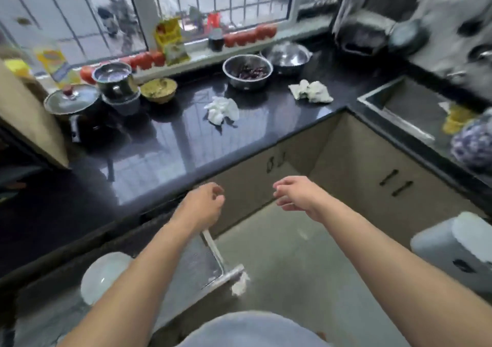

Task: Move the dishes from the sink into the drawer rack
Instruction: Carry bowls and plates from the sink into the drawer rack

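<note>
Two hands, left hand point(203, 205) and right hand point(298, 196), hang loosely curled, holding nothing, above the open drawer rack point(205, 264); sink point(399, 112) at 2 o'clock supplies dishes.

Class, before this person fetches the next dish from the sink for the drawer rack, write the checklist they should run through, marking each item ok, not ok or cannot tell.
1. Left hand free: ok, loosely curled, holds nothing.
2. Right hand free: ok, holds nothing.
3. Drawer rack pulled out: ok, open below the counter.
4. Space left in the rack: ok, bare beside the white plate.
5. Dishes waiting in the sink: cannot tell, only something yellow shows, blurred.
</note>
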`<action>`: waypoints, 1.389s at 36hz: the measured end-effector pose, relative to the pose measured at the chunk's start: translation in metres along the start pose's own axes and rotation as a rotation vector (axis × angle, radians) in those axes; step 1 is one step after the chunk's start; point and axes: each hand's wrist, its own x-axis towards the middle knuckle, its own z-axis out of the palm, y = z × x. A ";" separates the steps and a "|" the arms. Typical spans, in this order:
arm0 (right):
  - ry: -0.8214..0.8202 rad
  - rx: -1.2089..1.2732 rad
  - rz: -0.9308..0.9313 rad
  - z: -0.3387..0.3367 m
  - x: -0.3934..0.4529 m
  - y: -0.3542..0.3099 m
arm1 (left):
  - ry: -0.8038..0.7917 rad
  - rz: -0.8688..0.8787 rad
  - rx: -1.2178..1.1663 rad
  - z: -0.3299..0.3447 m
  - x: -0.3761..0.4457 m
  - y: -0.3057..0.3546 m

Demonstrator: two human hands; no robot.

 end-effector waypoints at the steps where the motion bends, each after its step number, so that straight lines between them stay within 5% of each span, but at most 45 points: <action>1: 0.017 0.013 -0.022 -0.021 -0.005 -0.001 | 0.007 0.052 -0.036 0.005 0.004 0.026; 7: 0.212 0.144 -0.028 -0.204 -0.054 0.061 | -0.107 0.291 -0.164 0.106 0.001 0.213; 14: 0.459 0.345 0.060 -0.341 -0.103 0.143 | -0.310 0.326 -0.158 0.194 0.013 0.315; 23: 0.542 0.489 0.187 -0.421 -0.080 0.193 | -0.461 0.304 -0.135 0.259 0.070 0.397; 34: 0.666 0.517 0.151 -0.548 -0.006 0.163 | -0.463 0.403 -0.107 0.274 0.199 0.509; 39: 0.733 0.556 0.295 -0.591 0.016 0.193 | -0.512 0.422 -0.120 0.286 0.235 0.555; 45: 0.859 0.431 0.440 -0.681 0.056 0.223 | -0.518 0.364 -0.114 0.304 0.246 0.589; 50: 0.967 -0.032 0.471 -0.774 0.094 0.213 | -0.482 0.322 -0.106 0.318 0.240 0.619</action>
